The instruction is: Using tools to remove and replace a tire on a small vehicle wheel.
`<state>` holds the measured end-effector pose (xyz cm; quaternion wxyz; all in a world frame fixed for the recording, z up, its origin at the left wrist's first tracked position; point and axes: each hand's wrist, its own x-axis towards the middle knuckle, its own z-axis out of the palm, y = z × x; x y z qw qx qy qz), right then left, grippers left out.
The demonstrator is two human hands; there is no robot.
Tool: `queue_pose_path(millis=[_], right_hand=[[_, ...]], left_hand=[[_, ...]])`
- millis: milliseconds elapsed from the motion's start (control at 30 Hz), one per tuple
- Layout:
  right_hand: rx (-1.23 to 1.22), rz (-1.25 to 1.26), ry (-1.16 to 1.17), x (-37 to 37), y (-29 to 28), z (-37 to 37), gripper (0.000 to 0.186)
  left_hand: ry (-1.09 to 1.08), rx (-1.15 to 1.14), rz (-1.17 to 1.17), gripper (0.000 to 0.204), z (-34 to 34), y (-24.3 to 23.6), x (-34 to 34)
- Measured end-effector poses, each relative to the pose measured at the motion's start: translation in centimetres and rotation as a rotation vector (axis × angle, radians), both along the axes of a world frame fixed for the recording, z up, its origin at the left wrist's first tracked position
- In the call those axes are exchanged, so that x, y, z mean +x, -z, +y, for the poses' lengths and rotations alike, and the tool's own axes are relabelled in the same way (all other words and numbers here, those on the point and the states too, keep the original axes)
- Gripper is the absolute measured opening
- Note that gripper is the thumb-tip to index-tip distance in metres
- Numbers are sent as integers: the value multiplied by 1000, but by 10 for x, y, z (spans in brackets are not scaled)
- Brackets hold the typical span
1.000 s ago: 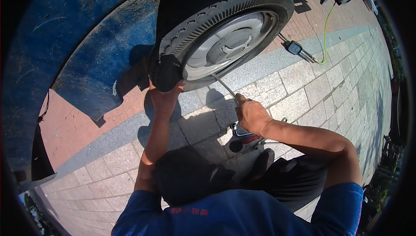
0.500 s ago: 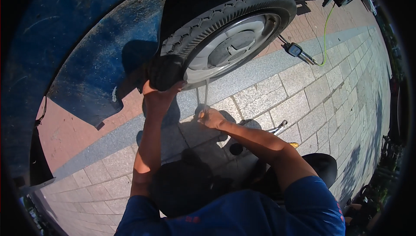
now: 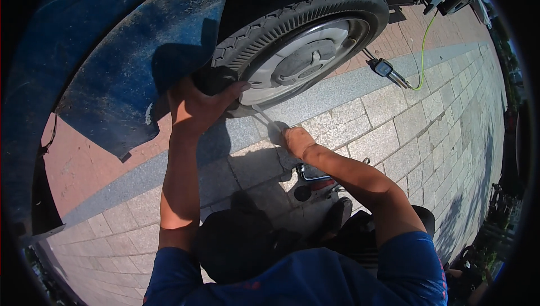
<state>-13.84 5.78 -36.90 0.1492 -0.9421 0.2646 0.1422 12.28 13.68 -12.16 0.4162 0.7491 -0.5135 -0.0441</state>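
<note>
A black tyre [image 3: 256,47] on a silver wheel rim [image 3: 306,64] is mounted under a blue, rust-speckled body panel [image 3: 146,42]. My left hand [image 3: 194,106] grips the tyre's near left side, thumb against the sidewall and fingers mostly out of sight around the tread. In my closed right hand [image 3: 298,142] is a slim metal tyre lever [image 3: 264,116]. It slants up and left, its far tip by the lower edge of the wheel; whether it is wedged under the tyre bead I cannot tell.
Right of the wheel lies a tyre inflator gauge [image 3: 384,68] joined to a yellow-green hose [image 3: 422,53]. Beneath my right forearm sits a red and dark tool with a chrome handle [image 3: 318,175], partly covered. Grey paving slabs [image 3: 388,101] meet reddish paving [image 3: 76,165] near the vehicle.
My right hand has moved right and slightly up, swinging the tyre lever from near upright to a slant. My left hand has shifted a little left and up along the tyre.
</note>
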Motion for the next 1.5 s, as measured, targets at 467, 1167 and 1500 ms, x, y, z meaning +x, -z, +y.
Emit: queue_pose_path(millis=[467, 1167, 1500], right_hand=[[200, 113, -170, -17, -121, -27, 42], [-99, 80, -421, -78, -135, -65, 23], [-69, -692, -187, 103, -288, 6, 12]], left_hand=[[-70, -64, 607, 77, 34, 95, 6], [-8, -121, 50, 100, 21, 93, 20], [55, -25, 89, 82, 25, 98, 32]])
